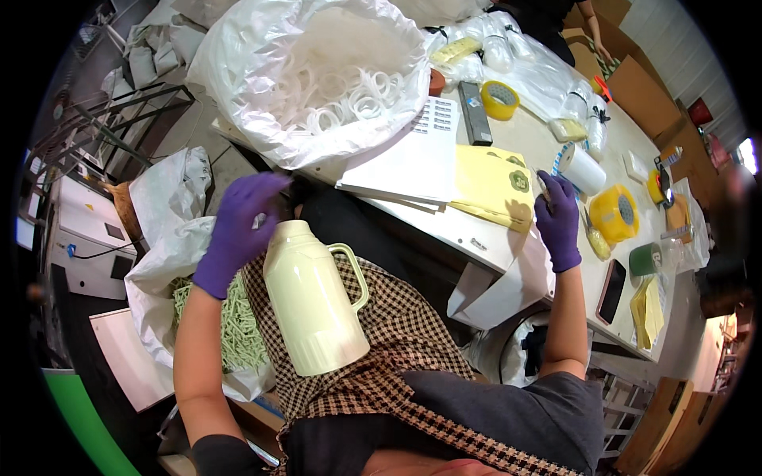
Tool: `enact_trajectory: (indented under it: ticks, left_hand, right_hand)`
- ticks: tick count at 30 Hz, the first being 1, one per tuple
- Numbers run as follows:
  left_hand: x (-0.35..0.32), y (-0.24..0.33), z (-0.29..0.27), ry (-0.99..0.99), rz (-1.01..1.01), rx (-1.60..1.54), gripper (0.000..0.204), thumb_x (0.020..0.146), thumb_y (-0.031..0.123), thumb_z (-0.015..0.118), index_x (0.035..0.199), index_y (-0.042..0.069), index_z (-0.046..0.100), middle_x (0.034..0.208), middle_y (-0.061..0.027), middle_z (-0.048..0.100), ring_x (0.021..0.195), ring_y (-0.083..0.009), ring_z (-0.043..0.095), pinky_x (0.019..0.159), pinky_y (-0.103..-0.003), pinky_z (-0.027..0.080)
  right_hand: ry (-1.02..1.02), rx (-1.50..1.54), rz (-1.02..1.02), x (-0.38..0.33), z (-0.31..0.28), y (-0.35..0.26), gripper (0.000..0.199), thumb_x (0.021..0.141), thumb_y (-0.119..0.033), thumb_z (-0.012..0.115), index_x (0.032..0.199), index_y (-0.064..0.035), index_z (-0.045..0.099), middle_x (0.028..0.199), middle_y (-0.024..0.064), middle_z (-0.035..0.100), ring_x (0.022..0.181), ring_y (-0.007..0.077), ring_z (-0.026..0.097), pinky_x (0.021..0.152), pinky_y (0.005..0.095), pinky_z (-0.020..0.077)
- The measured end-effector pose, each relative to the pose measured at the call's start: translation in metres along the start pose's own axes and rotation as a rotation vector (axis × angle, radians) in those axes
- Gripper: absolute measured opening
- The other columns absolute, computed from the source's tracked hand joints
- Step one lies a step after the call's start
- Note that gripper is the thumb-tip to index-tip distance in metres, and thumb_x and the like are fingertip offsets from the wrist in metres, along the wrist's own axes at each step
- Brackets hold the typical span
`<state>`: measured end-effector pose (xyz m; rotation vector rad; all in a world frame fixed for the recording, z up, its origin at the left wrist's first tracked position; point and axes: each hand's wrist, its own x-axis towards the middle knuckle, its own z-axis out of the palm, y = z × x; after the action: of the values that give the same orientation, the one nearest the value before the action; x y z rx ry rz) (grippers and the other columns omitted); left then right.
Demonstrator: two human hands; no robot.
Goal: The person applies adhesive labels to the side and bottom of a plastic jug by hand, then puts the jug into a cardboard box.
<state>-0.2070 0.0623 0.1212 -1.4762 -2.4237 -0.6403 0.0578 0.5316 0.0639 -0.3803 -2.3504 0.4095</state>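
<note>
A pale cream vacuum flask with a loop handle lies tilted on my lap, its neck pointing away from me. My left hand, in a purple glove, is beside the flask's neck; its fingertips are blurred, and a small pale spot shows near the thumb. Over the table's near right side is my right hand, also gloved, with its fingers curled in. Something small and thin shows at those fingertips, too small to name. Left of this hand, yellow printed sheets lie beside a stack of white paper.
A large white bag of translucent rings stands at the far left of the table. Tape rolls, a white roll and a phone lie to the right. Green strips fill a sack at my left. Another person's hand is at the far right.
</note>
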Motion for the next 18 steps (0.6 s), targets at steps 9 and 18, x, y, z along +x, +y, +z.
enact_trajectory:
  ticks: [9,18]
  left_hand:
    - [0.138,0.210,0.215,-0.125,0.512,-0.103,0.063,0.090,0.043,0.065,0.139,0.004,0.056,0.143,-0.0169,0.059,0.135,-0.0318,0.053,0.117,-0.048,0.034]
    - [0.135,0.224,0.251,-0.398,0.388,-0.018,0.071,0.094,0.046,0.058,0.149,0.003,0.049,0.155,-0.0158,0.049,0.146,-0.0297,0.043,0.125,-0.048,0.023]
  right_hand:
    - [-0.156,-0.059,0.101,-0.022,0.010,0.019,0.021,0.095,-0.022,0.071,0.112,-0.0128,0.078,0.097,0.0058,0.065,0.064,0.0192,0.065,0.062,0.0332,0.0521]
    - [-0.217,-0.245,0.094,-0.021,0.030,0.038,0.027,0.096,-0.027,0.066,0.120,-0.0167,0.075,0.094,0.0098,0.064,0.085,0.0280,0.067,0.071,0.0408,0.0534]
